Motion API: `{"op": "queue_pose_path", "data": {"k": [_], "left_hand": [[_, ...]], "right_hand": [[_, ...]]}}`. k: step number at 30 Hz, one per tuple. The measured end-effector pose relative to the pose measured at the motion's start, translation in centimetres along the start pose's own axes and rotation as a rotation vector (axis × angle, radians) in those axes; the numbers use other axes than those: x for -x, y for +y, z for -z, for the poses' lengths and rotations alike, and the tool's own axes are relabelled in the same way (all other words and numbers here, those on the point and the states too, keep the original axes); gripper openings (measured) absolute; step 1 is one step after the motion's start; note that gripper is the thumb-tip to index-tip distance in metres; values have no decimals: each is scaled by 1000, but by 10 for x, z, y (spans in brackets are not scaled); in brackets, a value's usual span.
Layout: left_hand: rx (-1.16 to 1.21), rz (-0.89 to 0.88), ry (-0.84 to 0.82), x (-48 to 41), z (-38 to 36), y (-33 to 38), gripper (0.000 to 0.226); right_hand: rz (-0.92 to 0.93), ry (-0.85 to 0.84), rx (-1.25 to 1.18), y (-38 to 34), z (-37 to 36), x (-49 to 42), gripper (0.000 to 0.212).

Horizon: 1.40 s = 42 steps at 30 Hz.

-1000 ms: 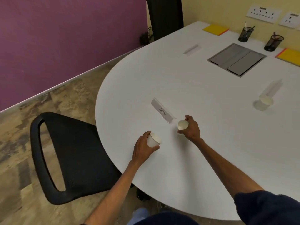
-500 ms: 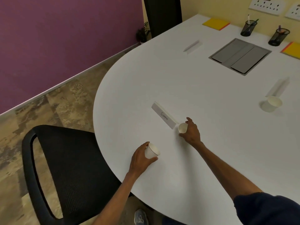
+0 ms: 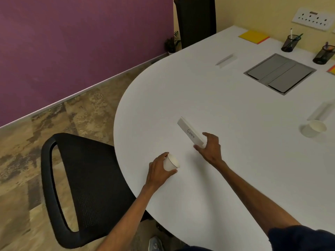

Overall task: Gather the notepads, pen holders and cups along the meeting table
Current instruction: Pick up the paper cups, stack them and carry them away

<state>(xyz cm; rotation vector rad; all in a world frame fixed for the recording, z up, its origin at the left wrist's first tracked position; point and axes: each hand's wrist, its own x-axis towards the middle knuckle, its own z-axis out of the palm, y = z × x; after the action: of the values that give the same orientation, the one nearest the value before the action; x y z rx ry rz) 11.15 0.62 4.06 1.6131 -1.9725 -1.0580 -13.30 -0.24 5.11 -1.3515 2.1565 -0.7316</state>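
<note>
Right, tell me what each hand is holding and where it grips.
Left hand holds a cup around its side wall. Right hand is at the name card's near end; whether it grips anything cannot be told.

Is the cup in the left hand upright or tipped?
Tipped: the cup leans in the left hand, its open mouth facing right, not up.

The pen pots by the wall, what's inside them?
Pens stick up out of both pen pots. The dark mesh sides hide how many, and anything lower down inside.
</note>
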Motion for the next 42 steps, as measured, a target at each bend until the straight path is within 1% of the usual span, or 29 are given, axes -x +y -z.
{"op": "queue_pose_path", "data": {"k": [3,5,6,9,13,15,18,20,23,25,28,34,40,42], "left_hand": [[-27,-32,67,-1,15,4,95],[-41,-59,90,-4,31,8,100],[-56,-74,101,-5,39,10,100],[-79,-89,163,-4,67,15,96],[-73,-108,254,6,102,22,91],[-81,-145,315,14,119,23,89],[-103,-189,404,28,145,20,89],[-137,-213,448,40,166,12,85],[-213,-246,495,60,206,-7,70],[-233,-236,538,77,237,-23,66],[-239,-225,610,105,279,-51,69],[-304,-231,731,176,350,-115,70],[-310,-126,807,250,401,-187,77],[-308,-87,827,270,414,-208,78]], "right_hand": [[172,-76,-126,-29,-8,5,58],[286,-180,-154,-49,-16,11,54],[316,-232,-169,-60,-20,14,54],[339,-354,-239,-91,-32,23,59],[371,-463,-335,-129,-44,33,68],[398,-497,-396,-149,-50,39,66],[470,-462,-481,-180,-58,51,56],[498,-444,-517,-202,-66,59,53],[540,-442,-552,-239,-81,76,50],[582,-453,-558,-267,-94,91,48],[638,-459,-585,-309,-117,123,41],[681,-501,-697,-377,-178,202,48],[744,-631,-651,-437,-246,273,48],[752,-677,-637,-454,-264,291,45]]}}
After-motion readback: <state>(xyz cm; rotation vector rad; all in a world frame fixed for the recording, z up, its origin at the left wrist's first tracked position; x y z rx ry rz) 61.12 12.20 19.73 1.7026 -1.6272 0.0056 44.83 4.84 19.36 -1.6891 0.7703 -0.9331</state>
